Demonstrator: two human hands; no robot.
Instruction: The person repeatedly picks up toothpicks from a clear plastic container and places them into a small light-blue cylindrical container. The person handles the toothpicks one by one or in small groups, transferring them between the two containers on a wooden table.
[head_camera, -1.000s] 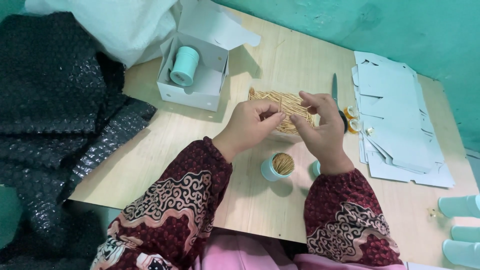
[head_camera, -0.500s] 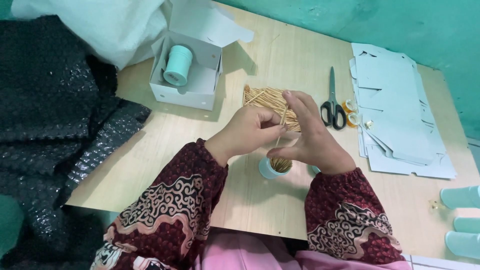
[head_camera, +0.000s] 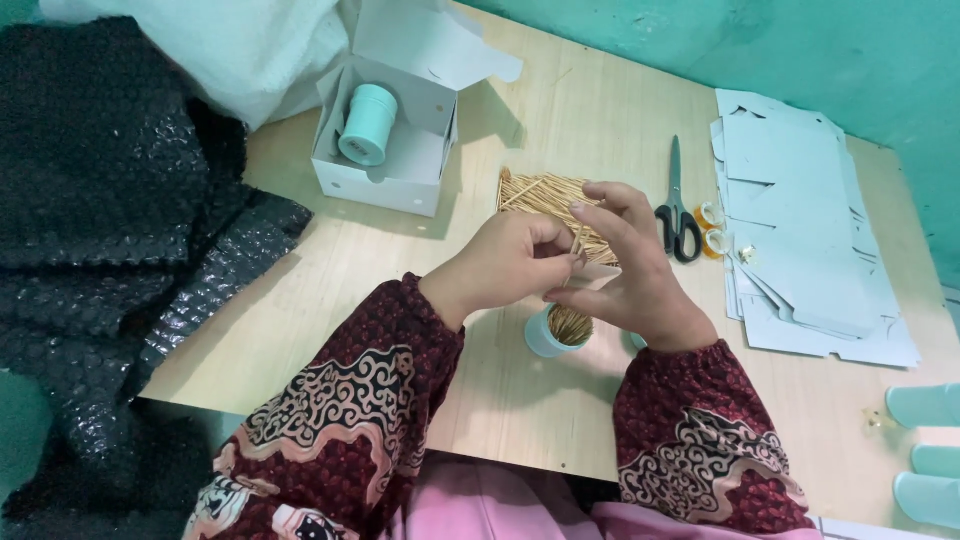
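My left hand and my right hand meet above a small mint-green tub filled with thin wooden sticks. Both pinch a few sticks between their fingertips, just over the tub's mouth. A loose pile of the same sticks lies on the wooden table right behind my hands. Patterned dark red sleeves cover both forearms.
An open white box at the back left holds a closed mint-green tub. Black scissors lie right of the pile, beside a stack of flat white box blanks. Black bubble wrap covers the left. More mint tubs sit at the right edge.
My hands have come down and toward me from the stick pile and now hold a few sticks over the tub. The view has shifted slightly.
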